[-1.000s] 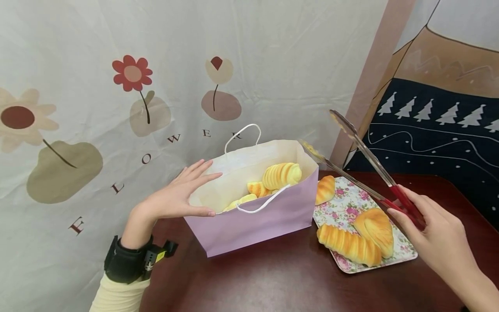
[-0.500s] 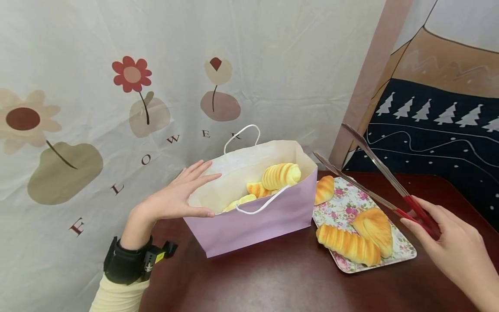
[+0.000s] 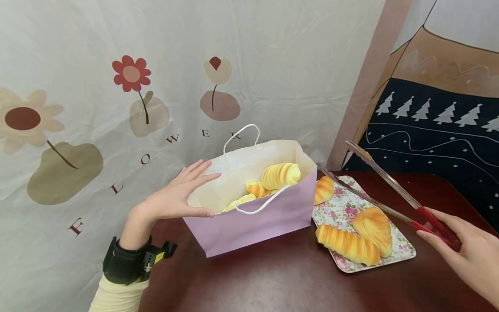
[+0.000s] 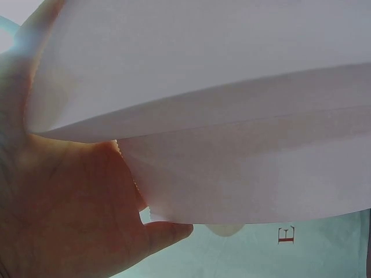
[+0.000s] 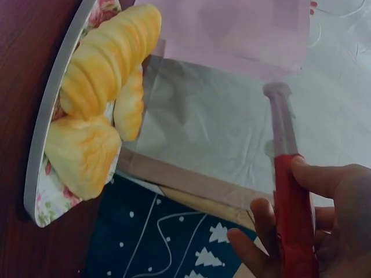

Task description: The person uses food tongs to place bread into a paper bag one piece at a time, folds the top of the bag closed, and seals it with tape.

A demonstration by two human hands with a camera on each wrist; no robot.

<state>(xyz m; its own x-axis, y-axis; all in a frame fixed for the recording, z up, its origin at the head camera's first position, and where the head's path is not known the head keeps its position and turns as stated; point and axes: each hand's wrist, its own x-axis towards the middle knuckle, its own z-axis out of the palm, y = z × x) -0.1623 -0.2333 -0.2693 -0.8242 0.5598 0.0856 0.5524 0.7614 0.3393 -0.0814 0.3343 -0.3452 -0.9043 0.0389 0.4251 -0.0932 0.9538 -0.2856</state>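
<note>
A lilac paper bag (image 3: 253, 234) stands on the table with its top spread wide; a ridged bread roll (image 3: 281, 174) and other bread pieces show inside. My left hand (image 3: 177, 190) spans the bag's left end, fingers and thumb stretched apart, touching the paper in the left wrist view. Red-handled metal tongs (image 3: 393, 184) are gripped in my right hand (image 3: 477, 251). Their arms are apart with nothing between the tips, above the far part of a floral tray (image 3: 401, 251). On the tray lie a ridged roll (image 3: 347, 245), a folded pastry (image 3: 374, 229) and a third bread (image 3: 324, 190), partly behind the bag.
The dark reddish table (image 3: 249, 281) runs up to a pale printed curtain (image 3: 288, 65) at the back. A navy printed cloth (image 3: 440, 143) hangs at the right. White cord handles (image 3: 263, 206) stick out from the bag's rim.
My right hand has drawn back to the right with the tongs, and their tips have moved right and down, away from the bag. My left hand and the bag have hardly moved.
</note>
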